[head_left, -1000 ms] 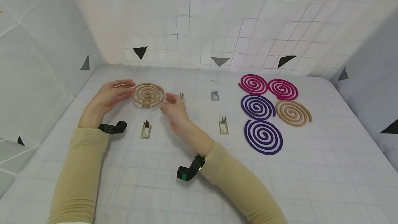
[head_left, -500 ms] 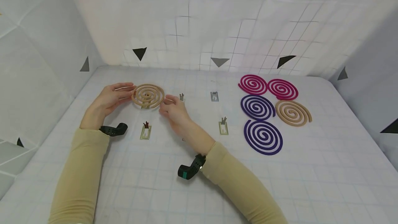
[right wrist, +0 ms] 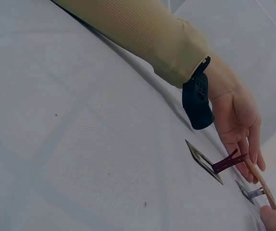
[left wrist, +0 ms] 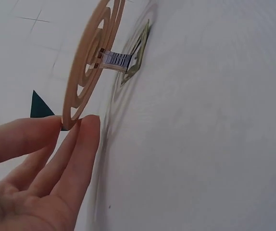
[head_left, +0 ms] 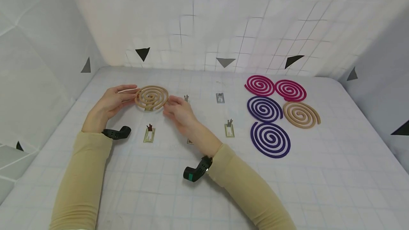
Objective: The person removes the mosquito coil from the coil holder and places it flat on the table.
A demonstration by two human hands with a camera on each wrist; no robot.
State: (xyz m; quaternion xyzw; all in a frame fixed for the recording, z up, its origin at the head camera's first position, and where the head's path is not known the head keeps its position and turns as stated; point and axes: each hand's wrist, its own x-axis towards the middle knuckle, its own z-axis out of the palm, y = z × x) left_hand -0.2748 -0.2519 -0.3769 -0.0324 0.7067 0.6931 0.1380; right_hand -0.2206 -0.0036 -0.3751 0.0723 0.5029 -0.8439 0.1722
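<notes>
A tan mosquito coil lies level, raised over the table at the left, between both hands. Beneath its middle is a small metal coil stand, whose upright prongs reach the coil's centre in the left wrist view. My left hand pinches the coil's left rim, thumb on one side and fingertips on the other. At the opposite rim, my right hand holds the edge with its fingertips. Only a fingertip of that hand shows in the right wrist view, against the rim. Nearer me stands another coil stand with dark red prongs.
At the right lie two pink coils, two purple coils and another tan coil, close together. More metal stands, such as a flat one and one with raised prongs, sit mid-table; my right arm partly covers two others.
Both hands stay at the coil's rim, which has hardly moved. My right wrist has shifted slightly, uncovering the edge of a stand beneath it.
</notes>
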